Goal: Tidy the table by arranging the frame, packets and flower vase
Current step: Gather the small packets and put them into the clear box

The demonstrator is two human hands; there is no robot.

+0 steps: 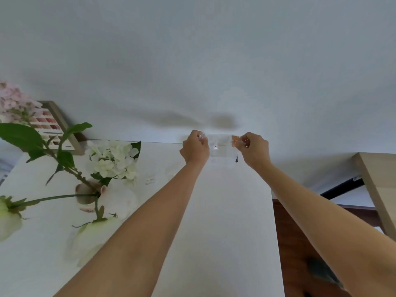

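A white counter point(235, 211) meets a pale wall; at its far edge the left hand point(195, 147) and right hand point(255, 148) each pinch one end of a clear packet point(220, 145) held between them. At far left the frame point(56, 125) leans on the wall; the flower vase point(85, 198) stands just in front; more clear packets point(150, 181) lie near it.

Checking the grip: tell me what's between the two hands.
In the head view, a clear packet spans from the left hand to the right hand, pinched at both ends.
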